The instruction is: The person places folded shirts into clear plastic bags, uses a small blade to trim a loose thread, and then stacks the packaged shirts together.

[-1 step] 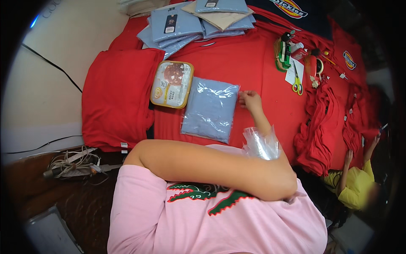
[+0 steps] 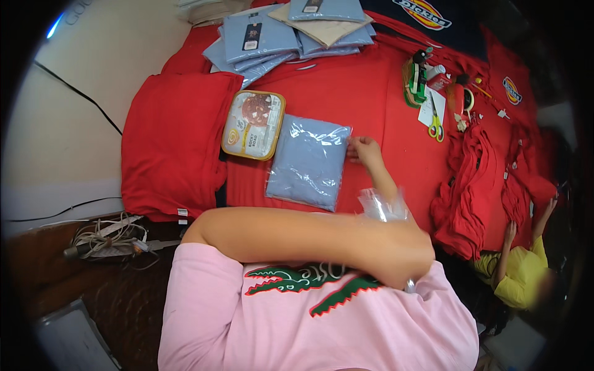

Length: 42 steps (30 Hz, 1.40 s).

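Observation:
A folded light-blue garment in a clear plastic bag [image 2: 309,164] lies flat on red cloth in front of me. At its upper right edge is my right hand [image 2: 365,153], fingers bent and drawn together by the bag's rim; whatever they pinch is too small to see. My left arm crosses my body to the right. Blurred, with its fingers hidden, my left hand [image 2: 405,263] rests against my right arm near the elbow. Crumpled clear plastic [image 2: 382,206] sticks up between the two arms, and a small shiny bit shows below the left hand.
A rectangular ice-cream tub [image 2: 254,125] touches the bag's left side. Folded red cloth [image 2: 176,148] is piled left; bagged blue garments [image 2: 260,37] are stacked behind. Right are a green tape dispenser [image 2: 414,80], scissors [image 2: 436,127] and red garments [image 2: 464,191]. A person in yellow [image 2: 520,272] handles red cloth.
My left hand has shifted slightly, and the crumpled plastic beside it has sunk and shows less. The right hand stays at the bag's edge with little movement.

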### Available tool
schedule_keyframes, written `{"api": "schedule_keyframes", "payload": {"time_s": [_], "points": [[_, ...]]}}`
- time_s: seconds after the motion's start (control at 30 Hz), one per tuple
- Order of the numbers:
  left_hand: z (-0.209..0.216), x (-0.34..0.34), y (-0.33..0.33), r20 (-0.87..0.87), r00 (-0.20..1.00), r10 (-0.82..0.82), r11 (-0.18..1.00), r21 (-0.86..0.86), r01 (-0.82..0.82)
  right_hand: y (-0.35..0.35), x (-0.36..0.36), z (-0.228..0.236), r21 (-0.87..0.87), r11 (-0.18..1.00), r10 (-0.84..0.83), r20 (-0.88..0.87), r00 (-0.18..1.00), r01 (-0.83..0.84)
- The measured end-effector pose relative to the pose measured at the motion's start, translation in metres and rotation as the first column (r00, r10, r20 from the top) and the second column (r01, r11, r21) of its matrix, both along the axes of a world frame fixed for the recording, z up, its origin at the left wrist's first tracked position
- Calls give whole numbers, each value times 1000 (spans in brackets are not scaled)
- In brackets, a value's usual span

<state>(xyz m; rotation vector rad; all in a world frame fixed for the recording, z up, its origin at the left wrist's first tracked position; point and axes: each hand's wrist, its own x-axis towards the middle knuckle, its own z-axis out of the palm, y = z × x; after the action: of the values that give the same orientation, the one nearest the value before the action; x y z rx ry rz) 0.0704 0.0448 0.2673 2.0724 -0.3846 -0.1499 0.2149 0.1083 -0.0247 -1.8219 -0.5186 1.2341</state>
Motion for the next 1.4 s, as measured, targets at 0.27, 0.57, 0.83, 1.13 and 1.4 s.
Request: {"api": "schedule_keyframes", "payload": {"time_s": [0.27,0.57,0.83,1.13,1.4], "points": [[-236,-211,127,-610,221,761,498,331,-801,-7,-19,11,274,887,103,666,739,-372],[-324,-158,63,-496,-97,863,-102,18,-995,37,-6,77,-258,638,682,627,377,-725],[-248,-75,195,-535,203,820,-99,-482,-871,19,27,43,-38,632,763,205,613,-774],[-187,26,488,-214,-407,888,-458,-481,-747,-62,87,76,346,938,1,-42,999,14],[-191,39,370,-646,71,760,-369,-518,-772,-149,35,-17,-18,990,-134,-473,871,142]]}}
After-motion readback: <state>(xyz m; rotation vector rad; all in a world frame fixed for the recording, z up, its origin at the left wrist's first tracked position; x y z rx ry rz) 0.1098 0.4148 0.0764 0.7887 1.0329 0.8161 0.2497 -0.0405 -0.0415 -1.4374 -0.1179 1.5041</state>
